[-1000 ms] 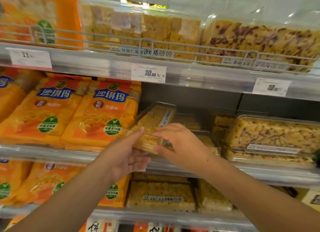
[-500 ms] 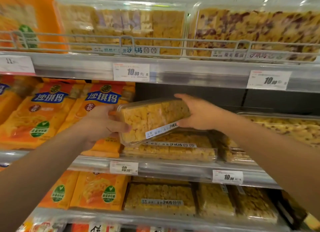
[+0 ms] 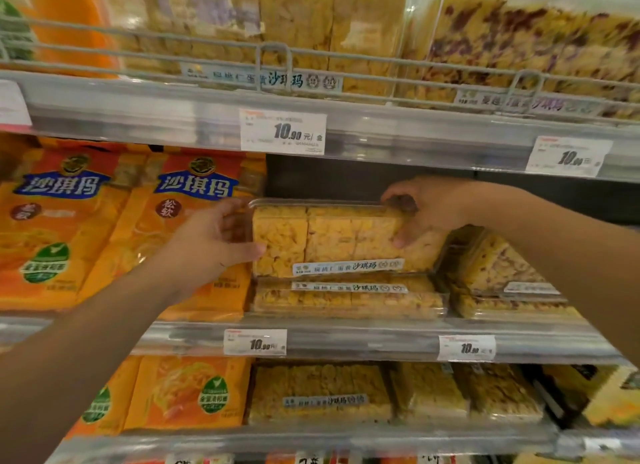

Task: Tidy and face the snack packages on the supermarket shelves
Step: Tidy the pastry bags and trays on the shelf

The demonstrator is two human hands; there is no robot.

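Left hand (image 3: 211,242) gripped on left end of clear snack box (image 3: 341,240); right hand (image 3: 427,209) gripped on its top right corner. Box held label-forward atop lower box (image 3: 348,295), middle shelf (image 3: 346,339). Step judged: facing. Next: box squared, released.

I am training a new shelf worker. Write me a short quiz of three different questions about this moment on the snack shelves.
1. True or false: both the left hand and the right hand hold the clear sachima box.
2. What lies directly under this box? A) an orange sachima bag B) another clear sachima box C) bare shelf
3. Fill in: the price tag on the shelf edge above the box reads ____ yuan.

Key: 1 true; 2 B; 3 10.90
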